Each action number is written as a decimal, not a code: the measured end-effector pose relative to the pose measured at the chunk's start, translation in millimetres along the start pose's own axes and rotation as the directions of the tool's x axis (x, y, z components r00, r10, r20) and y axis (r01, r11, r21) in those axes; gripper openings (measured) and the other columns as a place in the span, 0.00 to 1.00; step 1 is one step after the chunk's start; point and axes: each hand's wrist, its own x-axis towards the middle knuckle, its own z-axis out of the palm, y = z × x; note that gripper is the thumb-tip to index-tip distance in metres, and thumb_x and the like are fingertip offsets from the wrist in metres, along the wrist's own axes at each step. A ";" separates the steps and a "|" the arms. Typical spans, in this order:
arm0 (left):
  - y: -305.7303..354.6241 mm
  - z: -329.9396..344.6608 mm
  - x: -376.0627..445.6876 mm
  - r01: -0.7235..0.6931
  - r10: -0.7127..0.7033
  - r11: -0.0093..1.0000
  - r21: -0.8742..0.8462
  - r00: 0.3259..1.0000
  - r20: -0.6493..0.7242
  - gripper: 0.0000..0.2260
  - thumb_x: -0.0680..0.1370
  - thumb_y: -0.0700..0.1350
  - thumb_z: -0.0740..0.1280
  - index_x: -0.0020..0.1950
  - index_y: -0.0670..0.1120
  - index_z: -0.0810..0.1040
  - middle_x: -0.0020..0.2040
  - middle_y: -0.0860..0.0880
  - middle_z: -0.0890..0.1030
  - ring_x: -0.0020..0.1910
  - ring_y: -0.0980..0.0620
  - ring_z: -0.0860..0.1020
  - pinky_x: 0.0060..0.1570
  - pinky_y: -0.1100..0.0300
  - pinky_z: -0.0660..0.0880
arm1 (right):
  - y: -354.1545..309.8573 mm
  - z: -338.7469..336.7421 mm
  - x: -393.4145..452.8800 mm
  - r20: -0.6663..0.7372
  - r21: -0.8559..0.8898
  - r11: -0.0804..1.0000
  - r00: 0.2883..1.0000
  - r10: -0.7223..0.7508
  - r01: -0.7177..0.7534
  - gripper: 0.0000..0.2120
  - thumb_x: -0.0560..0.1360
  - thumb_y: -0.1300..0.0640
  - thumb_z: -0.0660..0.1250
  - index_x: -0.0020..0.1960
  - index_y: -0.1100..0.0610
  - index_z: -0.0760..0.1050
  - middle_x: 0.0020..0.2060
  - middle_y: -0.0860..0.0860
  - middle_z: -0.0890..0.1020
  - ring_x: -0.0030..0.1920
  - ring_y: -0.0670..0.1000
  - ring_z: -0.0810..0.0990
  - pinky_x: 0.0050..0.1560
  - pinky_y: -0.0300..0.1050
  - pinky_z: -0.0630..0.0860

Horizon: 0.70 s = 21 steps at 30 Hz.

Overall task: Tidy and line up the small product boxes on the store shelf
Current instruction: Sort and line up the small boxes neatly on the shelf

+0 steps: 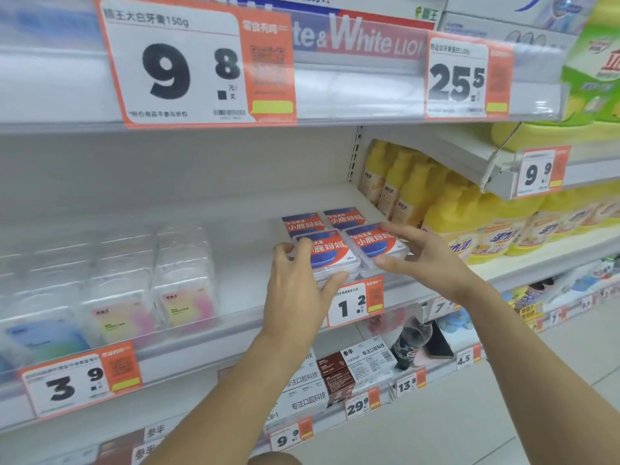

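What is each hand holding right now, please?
Left hand: grips the front left box, thumb under, fingers on top.
Right hand: grips the front right box at its right edge.

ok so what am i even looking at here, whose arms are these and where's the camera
There is no machine here. The arms belong to a person, and the single picture comes from a wide-angle camera worn on their head, looking forward and down, so you see the shelf as they do.

The white store shelf carries four small boxes with red and blue labels in two rows. The left hand grips the front left box; the right hand holds the front right box. Two more boxes sit behind them. Clear plastic cases lie to the left, yellow bottles stand to the right, and orange price tags line the shelf edges.
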 end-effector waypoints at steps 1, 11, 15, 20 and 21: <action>-1.1 -0.8 -0.4 0.000 0.000 1.000 -0.004 1.000 -0.001 0.23 0.72 0.56 0.72 0.63 0.51 0.69 0.63 0.48 0.71 0.58 0.51 0.76 0.52 0.63 0.73 | 2.6 0.0 -0.8 0.010 0.030 0.999 1.000 -0.014 0.014 0.36 0.62 0.50 0.80 0.69 0.49 0.74 0.59 0.44 0.83 0.61 0.44 0.80 0.60 0.41 0.77; 1.9 -6.0 -7.2 -0.001 0.000 0.999 -0.039 1.000 -0.014 0.27 0.74 0.49 0.73 0.71 0.48 0.71 0.63 0.50 0.78 0.59 0.53 0.77 0.57 0.64 0.71 | 14.3 18.9 -5.4 -0.178 -0.198 0.974 0.974 -0.143 0.107 0.44 0.58 0.36 0.78 0.71 0.47 0.73 0.59 0.48 0.77 0.59 0.45 0.78 0.62 0.45 0.76; 0.3 -3.1 -7.7 -0.004 0.004 1.000 -0.009 1.000 -0.015 0.29 0.75 0.51 0.72 0.73 0.49 0.69 0.64 0.50 0.78 0.59 0.53 0.77 0.56 0.63 0.73 | 18.0 20.2 -7.9 -0.170 -0.263 0.955 0.967 -0.189 0.140 0.43 0.58 0.32 0.76 0.71 0.45 0.73 0.60 0.45 0.78 0.59 0.45 0.79 0.63 0.50 0.77; -0.5 1.9 -9.5 -0.011 0.013 0.999 0.041 0.999 -0.041 0.28 0.76 0.53 0.70 0.74 0.49 0.67 0.64 0.50 0.78 0.58 0.52 0.78 0.56 0.60 0.75 | 16.1 19.6 -9.1 -0.149 -0.275 0.951 0.970 -0.190 0.144 0.39 0.62 0.36 0.75 0.71 0.44 0.72 0.61 0.43 0.80 0.57 0.43 0.80 0.60 0.49 0.78; -1.2 3.1 -9.7 -0.014 0.016 0.998 0.055 0.999 -0.043 0.28 0.77 0.53 0.69 0.75 0.49 0.66 0.64 0.50 0.78 0.57 0.51 0.78 0.55 0.60 0.75 | 16.9 19.4 -9.4 -0.143 -0.294 0.944 0.970 -0.198 0.150 0.38 0.63 0.37 0.75 0.71 0.44 0.72 0.62 0.43 0.80 0.59 0.43 0.80 0.62 0.49 0.78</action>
